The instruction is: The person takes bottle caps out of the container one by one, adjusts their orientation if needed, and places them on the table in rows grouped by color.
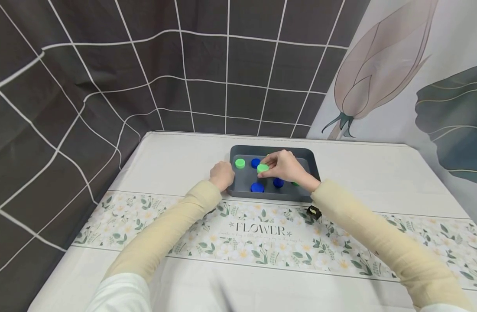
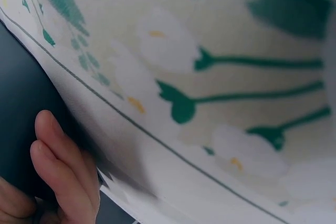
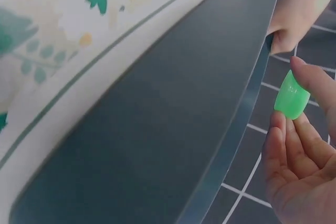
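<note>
A dark grey rectangular tray (image 1: 269, 196) holds several round plastic caps. My right hand (image 1: 284, 166) pinches a green cap (image 3: 293, 97) between thumb and fingertips, above the tray's floor. At the tray's left side, my left hand (image 1: 222, 174) grips the rim, its fingers (image 2: 60, 177) against the dark wall in the left wrist view. Inside lie a green cap (image 1: 240, 163) at the back left, a blue cap (image 1: 255, 163) beside the right fingertips, a blue cap (image 1: 257, 187) at the front and another blue cap (image 1: 278, 183) below the right hand. A further green cap (image 1: 295, 184) is mostly hidden by that hand.
The tray stands on a white tablecloth (image 1: 183, 160) with a printed floral band reading FLOWER. A small black object (image 1: 313, 212) lies just in front of the tray, by the right sleeve. Behind the table hangs a dark gridded curtain (image 1: 207, 60).
</note>
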`<move>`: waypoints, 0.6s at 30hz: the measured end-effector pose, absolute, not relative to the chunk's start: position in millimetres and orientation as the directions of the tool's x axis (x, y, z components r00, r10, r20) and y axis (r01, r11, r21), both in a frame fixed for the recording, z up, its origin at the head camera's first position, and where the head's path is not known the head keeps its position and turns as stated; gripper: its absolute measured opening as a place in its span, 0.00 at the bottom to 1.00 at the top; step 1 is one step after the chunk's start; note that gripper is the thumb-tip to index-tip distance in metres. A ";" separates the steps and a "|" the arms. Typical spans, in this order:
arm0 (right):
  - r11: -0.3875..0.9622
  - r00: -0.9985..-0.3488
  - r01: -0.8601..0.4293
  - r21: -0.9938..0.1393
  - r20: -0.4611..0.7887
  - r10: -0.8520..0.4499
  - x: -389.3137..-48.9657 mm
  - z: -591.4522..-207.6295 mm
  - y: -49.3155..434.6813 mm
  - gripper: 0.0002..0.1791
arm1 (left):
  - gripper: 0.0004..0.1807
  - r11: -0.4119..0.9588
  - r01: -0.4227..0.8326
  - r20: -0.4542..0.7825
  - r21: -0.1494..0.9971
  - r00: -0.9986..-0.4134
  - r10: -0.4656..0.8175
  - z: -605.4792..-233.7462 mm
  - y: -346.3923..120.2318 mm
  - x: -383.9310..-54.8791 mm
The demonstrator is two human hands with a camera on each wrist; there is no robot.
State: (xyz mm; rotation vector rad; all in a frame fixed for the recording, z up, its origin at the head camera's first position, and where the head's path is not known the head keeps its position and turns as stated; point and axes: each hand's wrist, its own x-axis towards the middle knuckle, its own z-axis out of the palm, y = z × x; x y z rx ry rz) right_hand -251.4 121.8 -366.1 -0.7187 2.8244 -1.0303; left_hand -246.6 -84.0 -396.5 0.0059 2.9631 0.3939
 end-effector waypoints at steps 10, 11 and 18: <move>0.643 -0.871 -0.434 -0.631 0.112 -0.479 -234.1 -364.6 115.6 0.22 | 0.15 0.962 -0.011 -0.148 0.271 -0.989 0.030 -396.4 -83.8 -246.5; 0.637 -0.868 -0.437 -0.635 0.112 -0.484 -232.2 -364.4 114.8 0.22 | 0.15 0.963 -0.011 -0.145 0.271 -0.989 0.030 -396.5 -83.9 -246.7; 0.606 -0.841 -0.475 -0.638 0.125 -0.527 -222.0 -366.9 109.2 0.22 | 0.15 0.964 -0.020 -0.152 0.264 -0.988 0.021 -396.9 -83.7 -246.8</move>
